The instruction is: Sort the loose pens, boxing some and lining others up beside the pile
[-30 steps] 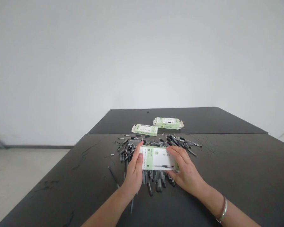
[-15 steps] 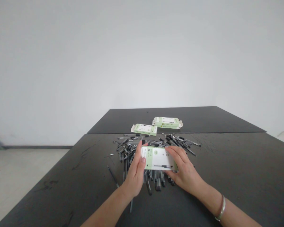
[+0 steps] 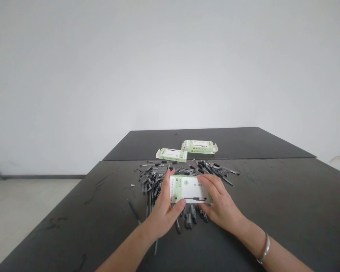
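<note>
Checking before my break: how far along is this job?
The near box and far box lie set aside beyond the pens, though I can't tell whether they're filled. The third box is in hand, held between the left hand and right hand. Many loose pens remain.

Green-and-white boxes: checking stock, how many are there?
3: one box between the left hand and right hand, a second box and third box on the table beyond the pens.

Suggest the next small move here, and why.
Probably set the green-and-white carton beside the two similar cartons: the left hand and right hand hold it squarely above the loose black pens, where it can't lie flat.
</note>
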